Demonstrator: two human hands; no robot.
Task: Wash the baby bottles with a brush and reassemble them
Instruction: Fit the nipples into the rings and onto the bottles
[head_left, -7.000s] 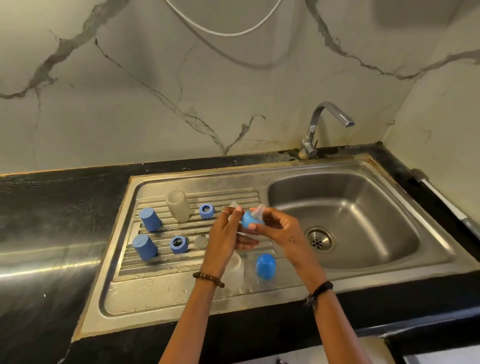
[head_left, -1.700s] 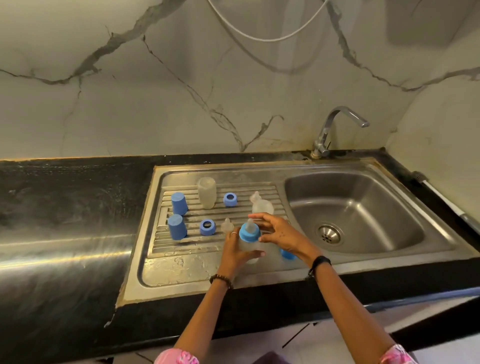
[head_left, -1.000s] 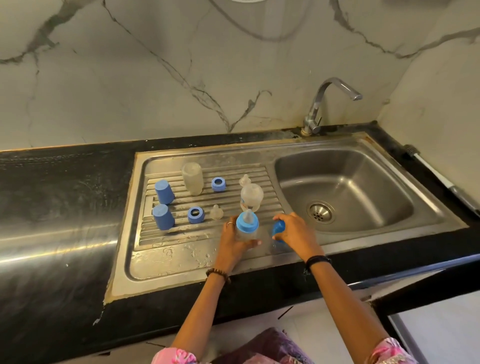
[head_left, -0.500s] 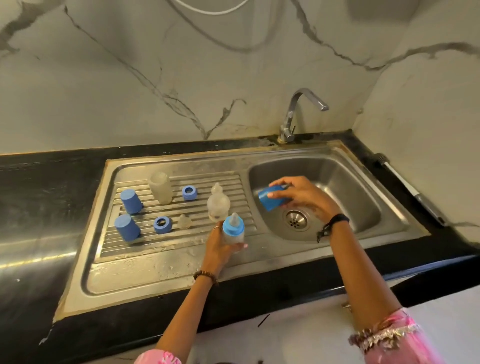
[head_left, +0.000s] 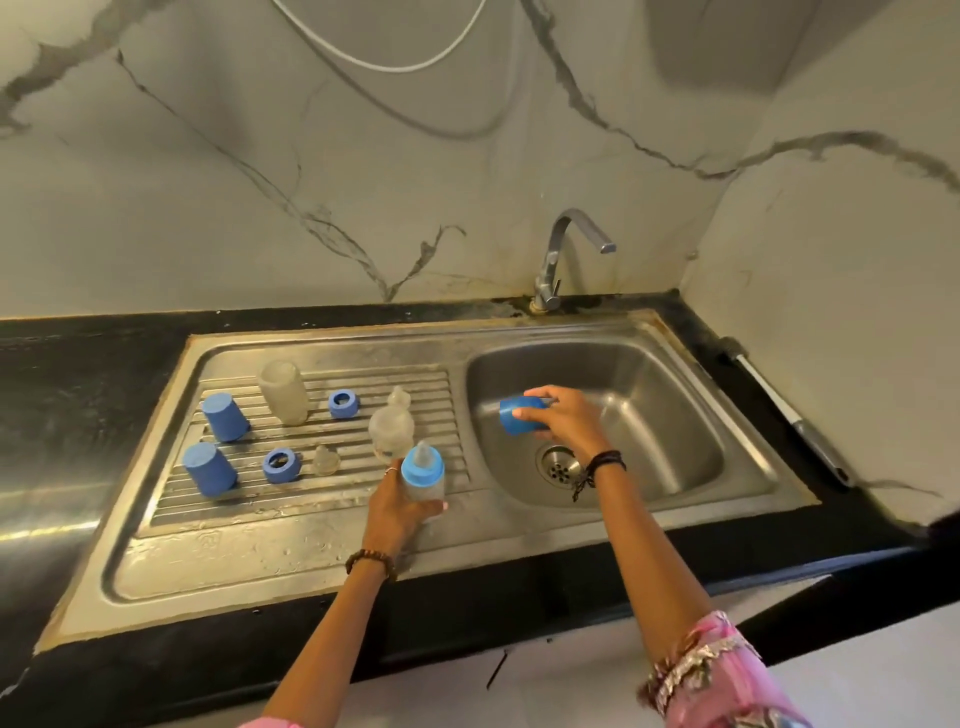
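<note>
My left hand (head_left: 397, 512) grips a clear baby bottle (head_left: 423, 473) fitted with a blue collar and teat, upright near the front of the drainboard (head_left: 249, 519). My right hand (head_left: 569, 421) holds a blue cap (head_left: 519, 414) on its side over the sink basin (head_left: 649, 415). On the drainboard stand two more clear bottles (head_left: 284, 392) (head_left: 390, 428), two blue caps (head_left: 224, 417) (head_left: 209, 468), two blue collars (head_left: 344, 404) (head_left: 281, 465) and two loose clear teats (head_left: 399, 397) (head_left: 326, 460).
A chrome tap (head_left: 563, 249) rises behind the basin, its spout dry. The drain (head_left: 558, 462) sits below my right wrist. Black countertop (head_left: 78, 415) surrounds the steel sink. A long-handled tool (head_left: 789, 415) lies along the right wall. A white cord hangs on the marble wall.
My right hand picked the blue cap up from the drainboard front and carried it out over the basin. My left hand kept hold of the assembled bottle.
</note>
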